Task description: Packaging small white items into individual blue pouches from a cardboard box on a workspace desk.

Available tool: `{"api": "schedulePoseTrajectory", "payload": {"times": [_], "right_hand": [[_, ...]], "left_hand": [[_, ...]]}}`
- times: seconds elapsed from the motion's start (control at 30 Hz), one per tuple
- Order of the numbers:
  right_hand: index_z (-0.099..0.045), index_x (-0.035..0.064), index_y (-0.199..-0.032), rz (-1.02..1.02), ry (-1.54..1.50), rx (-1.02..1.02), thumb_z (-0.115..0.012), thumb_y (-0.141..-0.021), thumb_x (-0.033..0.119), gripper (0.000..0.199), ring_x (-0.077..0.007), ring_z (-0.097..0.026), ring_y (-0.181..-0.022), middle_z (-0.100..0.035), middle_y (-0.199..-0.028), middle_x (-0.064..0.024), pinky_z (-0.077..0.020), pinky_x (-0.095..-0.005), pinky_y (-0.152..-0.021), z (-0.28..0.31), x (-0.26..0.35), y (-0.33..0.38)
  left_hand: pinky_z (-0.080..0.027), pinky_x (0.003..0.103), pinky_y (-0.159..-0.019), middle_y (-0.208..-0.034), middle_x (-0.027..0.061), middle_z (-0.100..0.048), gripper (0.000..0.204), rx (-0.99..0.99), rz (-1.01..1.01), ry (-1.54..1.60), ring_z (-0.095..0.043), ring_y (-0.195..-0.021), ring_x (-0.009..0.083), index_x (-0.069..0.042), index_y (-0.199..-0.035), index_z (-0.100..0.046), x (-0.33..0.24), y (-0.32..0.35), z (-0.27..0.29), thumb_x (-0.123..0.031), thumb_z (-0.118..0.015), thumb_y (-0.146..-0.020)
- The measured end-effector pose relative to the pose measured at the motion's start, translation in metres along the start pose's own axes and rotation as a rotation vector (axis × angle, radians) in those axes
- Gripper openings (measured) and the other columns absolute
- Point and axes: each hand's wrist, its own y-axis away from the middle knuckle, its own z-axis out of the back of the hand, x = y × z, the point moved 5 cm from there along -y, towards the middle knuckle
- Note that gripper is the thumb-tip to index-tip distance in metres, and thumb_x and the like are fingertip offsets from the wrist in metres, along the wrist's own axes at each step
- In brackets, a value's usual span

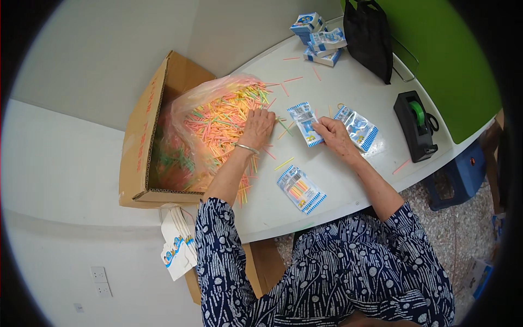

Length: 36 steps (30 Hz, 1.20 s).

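A large heap of thin pink, yellow, orange and green sticks (218,122) spills from a clear plastic bag onto the table. My left hand (258,128), with a bangle at its wrist, lies on the heap's right edge. Its fingers are curled together over some sticks, and the fingertips are partly hidden. Between thumb and fingers my right hand (336,136) grips a small blue-and-white packet (303,117). Just right of that hand lies another blue-and-white packet (359,128). Nearer to me is a third packet (300,189), with coloured sticks showing through its window.
An open cardboard box (143,136) tilts at the left behind the bag. At the back stand small blue-and-white boxes (321,41) and a black bag (370,38). A black tape dispenser (414,128) sits right. Loose sticks (284,163) dot the white table (338,182). Flat cartons (178,242) hang lower left.
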Motion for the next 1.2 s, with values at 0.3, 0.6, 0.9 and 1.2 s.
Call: {"api": "schedulePoseTrajectory", "payload": {"times": [0.3, 0.6, 0.9, 1.2], "right_hand": [[-0.052, 0.0041, -0.070, 0.018, 0.003, -0.025, -0.054, -0.092, 0.026, 0.031, -0.0033, -0.041, -0.058, -0.045, -0.063, 0.0041, -0.0373, -0.0222, -0.051, 0.006, 0.003, 0.004], [-0.056, 0.0030, -0.076, -0.046, -0.155, -0.034, -0.053, -0.093, 0.026, 0.028, -0.0056, -0.051, -0.065, -0.054, -0.070, -0.0009, -0.0467, -0.0250, -0.057, -0.012, 0.001, 0.003], [-0.053, 0.0041, -0.092, -0.346, -1.138, -0.143, -0.048, -0.096, 0.020, 0.017, -0.0173, -0.056, -0.086, -0.059, -0.090, -0.0085, -0.0461, -0.0294, -0.080, -0.085, 0.010, -0.020], [-0.051, 0.0008, -0.092, -0.222, -1.280, -0.254, -0.048, -0.096, 0.016, 0.016, -0.0195, -0.056, -0.081, -0.057, -0.087, -0.0105, -0.0481, -0.0336, -0.077, -0.107, 0.012, -0.028]], "left_hand": [[-0.043, 0.041, -0.067, -0.077, 0.0154, -0.053, 0.011, -0.103, 0.812, 0.900, -0.052, -0.068, 0.0256, -0.002, -0.091, -0.045, 0.026, 0.001, -0.003, -0.012, -0.047, -0.088], [-0.046, 0.031, -0.060, -0.077, 0.0058, -0.052, 0.013, -0.788, 0.984, 1.810, -0.054, -0.067, 0.0178, -0.007, -0.095, -0.036, 0.076, 0.050, -0.013, -0.019, -0.039, -0.098], [-0.049, 0.038, -0.078, -0.087, 0.0111, -0.054, 0.004, -0.850, 0.704, 2.523, -0.055, -0.082, 0.0242, -0.002, -0.095, -0.044, -0.015, 0.019, 0.024, -0.006, -0.044, -0.094], [-0.046, 0.026, -0.074, -0.092, 0.0049, -0.056, 0.012, -0.939, 0.874, 2.108, -0.054, -0.084, 0.0117, -0.004, -0.101, -0.053, -0.048, 0.021, 0.032, -0.009, -0.054, -0.090]]}}
